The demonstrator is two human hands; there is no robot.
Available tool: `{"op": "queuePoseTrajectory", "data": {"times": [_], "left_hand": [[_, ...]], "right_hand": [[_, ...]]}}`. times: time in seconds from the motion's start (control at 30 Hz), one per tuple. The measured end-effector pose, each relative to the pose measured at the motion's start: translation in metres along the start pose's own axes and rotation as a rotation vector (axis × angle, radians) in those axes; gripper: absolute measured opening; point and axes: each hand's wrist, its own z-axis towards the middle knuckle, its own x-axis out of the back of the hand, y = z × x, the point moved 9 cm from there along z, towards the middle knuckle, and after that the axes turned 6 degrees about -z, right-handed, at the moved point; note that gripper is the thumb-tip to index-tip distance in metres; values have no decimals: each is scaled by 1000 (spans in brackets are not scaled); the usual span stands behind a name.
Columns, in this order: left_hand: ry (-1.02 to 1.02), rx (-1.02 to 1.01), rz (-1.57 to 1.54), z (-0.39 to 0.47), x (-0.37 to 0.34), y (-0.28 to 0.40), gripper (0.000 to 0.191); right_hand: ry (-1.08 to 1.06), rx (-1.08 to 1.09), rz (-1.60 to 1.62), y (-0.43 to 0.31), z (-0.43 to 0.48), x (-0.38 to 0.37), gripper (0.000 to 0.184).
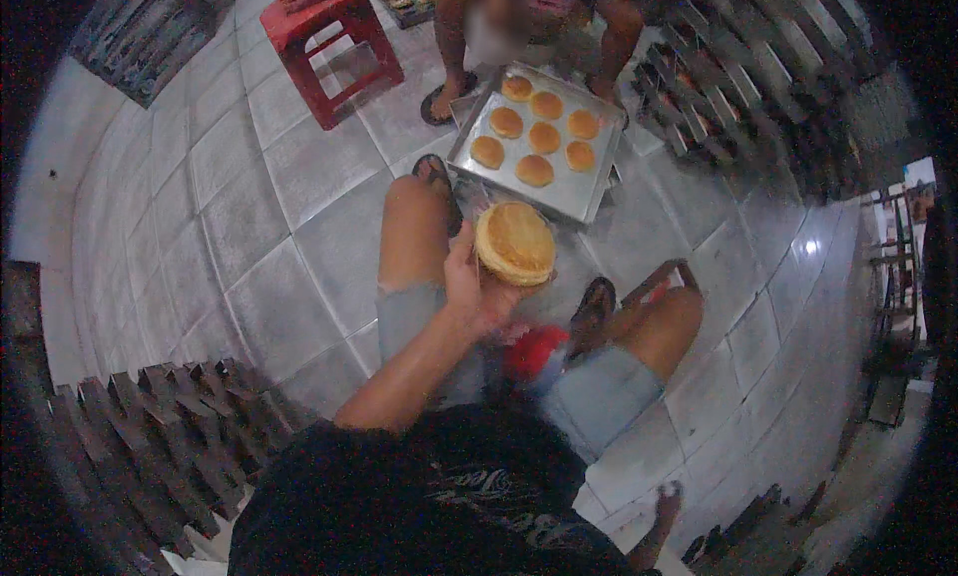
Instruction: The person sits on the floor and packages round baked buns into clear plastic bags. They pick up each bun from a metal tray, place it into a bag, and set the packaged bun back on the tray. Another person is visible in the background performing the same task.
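My left hand [483, 288] holds a large round golden bread [516, 240] from below, level with my knees. The bread has a browned top and a paler side; a thin clear edge beside it may be plastic wrapping. Just beyond it, a shallow metal tray [490, 173] carries several small round golden buns [544, 137], spaced apart. My right hand [668, 497] is low at my right side, away from the bread and the tray. It is blurred and small, with a pale patch at the fingers, so I cannot see whether it grips anything.
Another person's legs [453, 44] stand behind the tray. A red plastic stool [329, 52] is at the far left on the tiled floor [314, 194]. Stacked dark slatted objects [157, 411] lie at lower left, with more slatted stacks [718, 74] at upper right. Something red [533, 351] shows between my legs.
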Motion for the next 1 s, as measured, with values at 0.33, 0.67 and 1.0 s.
{"op": "queuePoseTrajectory", "data": {"times": [0.33,0.67,1.0], "left_hand": [[-16,114,-149,-27,-8,-41,64],[204,-1140,1477,-126,-62,111,18],[328,-792,1326,-110,-31,141,20]], "right_hand": [[588,1289,733,-514,-115,386,28],[449,1242,1212,-603,-145,420,10],[-378,1028,1468,-636,-111,361,14]]}}
